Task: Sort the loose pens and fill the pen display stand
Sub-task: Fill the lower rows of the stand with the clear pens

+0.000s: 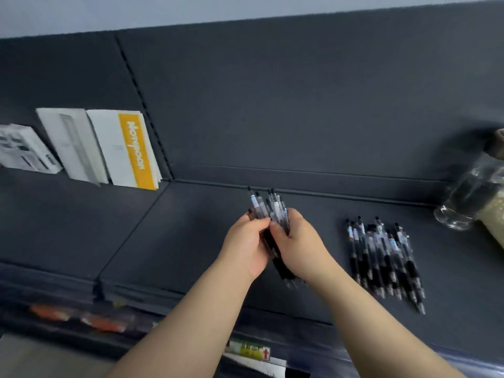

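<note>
Midway through sorting, both the left hand [246, 241] and right hand [297, 241] clasp a bundle of pens [268, 211] above the dark shelf [177, 241]; another pile of pens [381, 257] lies nearby, and no display stand is visible.

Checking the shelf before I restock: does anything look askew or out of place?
Only mildly: the loose pens on the right side of the shelf lie fanned and overlapping rather than aligned. Nothing looks spilled or damaged.
</note>
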The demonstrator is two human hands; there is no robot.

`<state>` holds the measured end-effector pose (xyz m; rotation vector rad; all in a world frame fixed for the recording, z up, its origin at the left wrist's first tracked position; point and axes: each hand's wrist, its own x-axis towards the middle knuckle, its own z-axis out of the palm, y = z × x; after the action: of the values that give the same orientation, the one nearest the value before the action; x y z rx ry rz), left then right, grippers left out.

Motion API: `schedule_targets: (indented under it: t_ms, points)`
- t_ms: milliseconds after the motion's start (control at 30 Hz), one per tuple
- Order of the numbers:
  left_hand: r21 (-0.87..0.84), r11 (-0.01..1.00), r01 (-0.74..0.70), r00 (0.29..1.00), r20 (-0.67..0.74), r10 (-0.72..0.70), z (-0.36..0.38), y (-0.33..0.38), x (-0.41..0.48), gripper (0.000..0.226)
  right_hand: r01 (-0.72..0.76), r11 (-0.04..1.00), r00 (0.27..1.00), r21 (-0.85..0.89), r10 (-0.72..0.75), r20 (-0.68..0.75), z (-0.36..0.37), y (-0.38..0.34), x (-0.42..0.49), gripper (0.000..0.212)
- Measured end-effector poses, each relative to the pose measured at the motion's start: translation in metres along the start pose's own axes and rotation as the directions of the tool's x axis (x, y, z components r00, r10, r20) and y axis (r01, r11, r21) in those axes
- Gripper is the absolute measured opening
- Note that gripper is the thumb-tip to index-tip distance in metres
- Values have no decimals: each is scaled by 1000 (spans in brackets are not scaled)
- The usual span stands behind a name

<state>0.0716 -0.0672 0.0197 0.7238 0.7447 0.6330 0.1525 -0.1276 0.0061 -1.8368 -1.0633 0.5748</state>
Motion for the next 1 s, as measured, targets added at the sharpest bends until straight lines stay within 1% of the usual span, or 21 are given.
schedule_targets:
  t_ms: [167, 300, 400, 500, 633, 700, 767, 867, 933, 1000]
  points:
    - [-148, 988, -51, 997, -65, 41, -79, 45, -28, 27, 126, 992, 988, -18, -124, 92, 83, -53, -3, 14]
    - [-179, 983, -48, 994, -104, 29, -159, 91, -54, 29, 200, 979, 967, -31, -193, 168, 166, -106, -12, 16]
    - [-214, 975, -59, 990, -138, 30, -225, 125, -75, 31, 271, 961, 936, -51, -251, 245, 236, -146, -20, 14]
    - [-244, 963, -117, 984, -159, 80, -291, 158, -97, 33, 351, 924, 910, -150, -299, 286, 307, -181, -27, 30]
    - [-256, 947, -195, 970, -193, 147, -367, 198, -128, 33, 392, 889, 885, -237, -294, 360, 382, -230, -41, 40]
    - [-233, 944, -234, 959, -212, 186, -399, 213, -140, 26, 440, 857, 852, -269, -304, 427, 413, -252, -46, 42]
    - [-249, 931, -267, 945, -259, 201, -427, 225, -150, 26, 493, 823, 807, -282, -313, 500, 440, -269, -50, 44]
    - [-286, 905, -315, 913, -351, 206, -469, 241, -159, 30, 565, 797, 727, -216, -357, 587, 480, -289, -49, 48]
    - [-314, 883, -348, 888, -413, 203, -494, 253, -160, 34, 605, 784, 671, -141, -407, 620, 505, -299, -46, 51]
    - [-335, 857, -392, 847, -495, 193, -517, 267, -160, 34, 588, 808, 650, -30, -450, 613, 532, -309, -38, 46]
